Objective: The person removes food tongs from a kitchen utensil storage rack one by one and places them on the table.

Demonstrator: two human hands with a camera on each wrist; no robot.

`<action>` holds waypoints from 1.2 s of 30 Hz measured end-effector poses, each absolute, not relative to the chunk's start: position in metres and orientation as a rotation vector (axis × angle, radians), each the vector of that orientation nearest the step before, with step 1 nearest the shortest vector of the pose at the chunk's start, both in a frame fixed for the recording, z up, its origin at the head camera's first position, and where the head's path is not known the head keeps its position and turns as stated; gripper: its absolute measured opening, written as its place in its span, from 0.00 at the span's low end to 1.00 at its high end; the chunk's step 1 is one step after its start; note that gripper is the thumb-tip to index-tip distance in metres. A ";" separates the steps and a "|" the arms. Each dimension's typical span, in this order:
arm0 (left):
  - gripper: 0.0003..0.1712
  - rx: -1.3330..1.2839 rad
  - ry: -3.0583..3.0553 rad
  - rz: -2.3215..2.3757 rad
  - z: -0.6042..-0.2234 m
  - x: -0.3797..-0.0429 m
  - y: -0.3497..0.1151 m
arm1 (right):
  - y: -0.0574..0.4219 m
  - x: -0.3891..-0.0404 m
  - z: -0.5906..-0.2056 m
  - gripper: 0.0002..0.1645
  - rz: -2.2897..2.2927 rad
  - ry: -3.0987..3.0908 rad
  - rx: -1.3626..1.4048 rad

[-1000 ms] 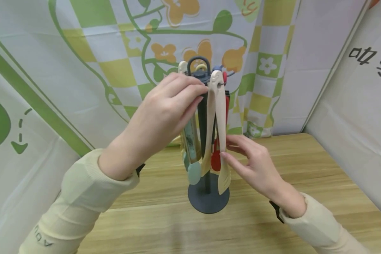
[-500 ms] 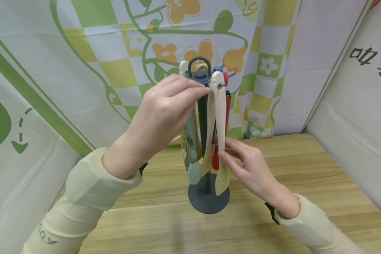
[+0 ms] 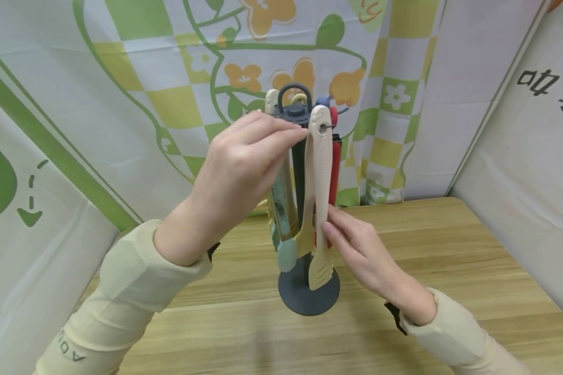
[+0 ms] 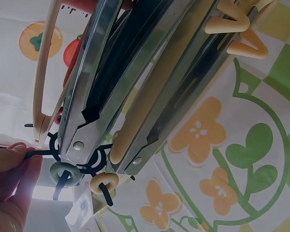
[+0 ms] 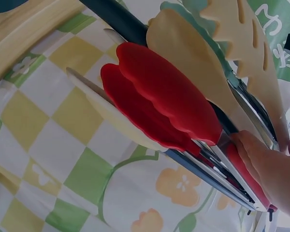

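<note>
Cream tongs (image 3: 323,172) hang from a hook on a dark rotating-style utensil stand (image 3: 309,299), with a slotted head at the lower end. My right hand (image 3: 363,252) pinches one arm of these tongs about midway down. With thumb and fingertip, my left hand (image 4: 12,181) pinches a dark hook (image 4: 38,152) at the stand's top. Red tongs (image 5: 169,94) hang close behind my right fingers. Mint-tipped tongs (image 3: 287,255) hang at the stand's left, partly hidden behind my left hand in the head view.
Yellow-tipped tongs (image 4: 159,82) and dark-blue-handled tongs (image 5: 203,174) share the stand. A wood-grain table (image 3: 216,333) lies under it. Patterned cloth (image 3: 169,109) hangs behind the stand, with pale walls at both sides.
My right hand has moved left, pressing the near arm of the cream tongs inward, so its two arms stand closer together. The left hand stays almost where it was.
</note>
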State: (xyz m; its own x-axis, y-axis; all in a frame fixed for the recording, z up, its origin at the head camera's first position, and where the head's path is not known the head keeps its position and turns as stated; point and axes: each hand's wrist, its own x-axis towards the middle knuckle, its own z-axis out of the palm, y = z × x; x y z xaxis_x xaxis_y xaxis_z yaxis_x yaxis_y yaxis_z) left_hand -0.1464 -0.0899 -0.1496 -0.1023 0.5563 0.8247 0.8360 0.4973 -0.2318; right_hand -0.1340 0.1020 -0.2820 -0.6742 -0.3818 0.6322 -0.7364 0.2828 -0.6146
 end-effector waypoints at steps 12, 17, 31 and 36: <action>0.11 -1.165 -1.780 -0.372 -0.151 -0.147 -0.091 | 0.102 -0.138 -0.286 0.25 1.596 -2.192 1.101; 0.11 -1.167 -1.779 -0.388 -0.151 -0.146 -0.091 | 0.099 -0.139 -0.289 0.25 1.659 -2.141 1.173; 0.12 -1.169 -1.783 -0.374 -0.150 -0.147 -0.091 | 0.091 -0.141 -0.291 0.28 2.016 -2.078 1.254; 0.13 -1.165 -1.779 -0.365 -0.151 -0.147 -0.091 | 0.091 -0.141 -0.292 0.29 2.087 -2.065 1.275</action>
